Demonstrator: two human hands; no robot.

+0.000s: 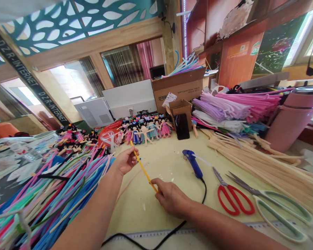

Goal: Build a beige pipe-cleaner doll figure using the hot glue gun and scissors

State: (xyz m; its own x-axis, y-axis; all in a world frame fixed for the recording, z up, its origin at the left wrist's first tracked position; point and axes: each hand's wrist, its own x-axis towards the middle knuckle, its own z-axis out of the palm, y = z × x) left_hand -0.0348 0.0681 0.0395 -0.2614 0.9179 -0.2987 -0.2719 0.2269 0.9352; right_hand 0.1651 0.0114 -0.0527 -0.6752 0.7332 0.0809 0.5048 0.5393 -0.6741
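Note:
A yellow pipe cleaner [143, 169] stretches slantwise between my two hands above the pale yellow tabletop. My left hand [127, 160] pinches it near its far end, with fingers curled. Lower down and to the right, the fingers of my right hand [169, 196] close on the near part. A tiny blue bit [139, 159] shows by my left fingers; what it is I cannot tell. Below the yellow one, a thin pale pipe cleaner [127, 185] lies on the table. Beyond my hands stand several small pipe-cleaner dolls [146, 130] in coloured dresses.
Right of my hands lie a blue glue gun [193, 163] with a black cord, red-handled scissors [234, 199] and green-handled scissors [281, 205]. Coloured pipe cleaners [75, 187] pile up at left, beige ones [266, 166] at right. A phone [182, 126] leans against a small carton [181, 107].

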